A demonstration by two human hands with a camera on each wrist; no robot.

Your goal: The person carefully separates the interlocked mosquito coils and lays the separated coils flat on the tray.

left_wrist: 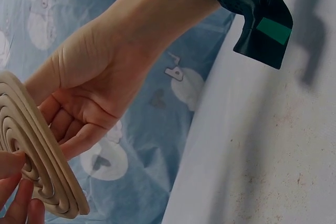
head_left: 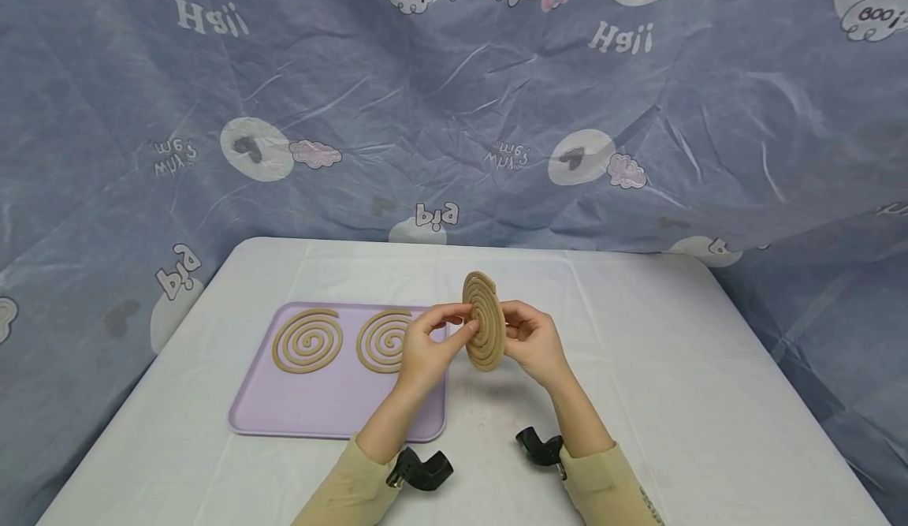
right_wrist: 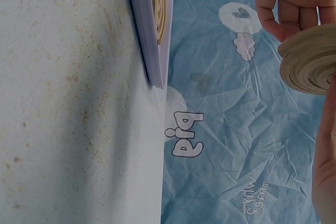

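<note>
Head: white counter (head_left: pixel 681 400) below, blue printed cloth (head_left: pixel 426 92) above; mid-frame, the left hand (head_left: pixel 428 351) and right hand (head_left: pixel 537 345) pinch a near-upright spiral coil (head_left: pixel 489 325). Left wrist: brown specks (left_wrist: pixel 298 182) dot the counter, lower right. Right wrist: specks at left.

Two mosquito coils (head_left: pixel 308 342) lie on a tray (head_left: pixel 312 409), left on the table (head_left: pixel 681 376). Right of them, left hand (head_left: pixel 427 346) and right hand (head_left: pixel 537 346) flank a mosquito-coil disc (head_left: pixel 487 329).

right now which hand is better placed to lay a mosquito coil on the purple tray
Probably left: the left hand holds the mosquito coil disc on the side facing the purple tray, while the right hand is farther away.
</note>
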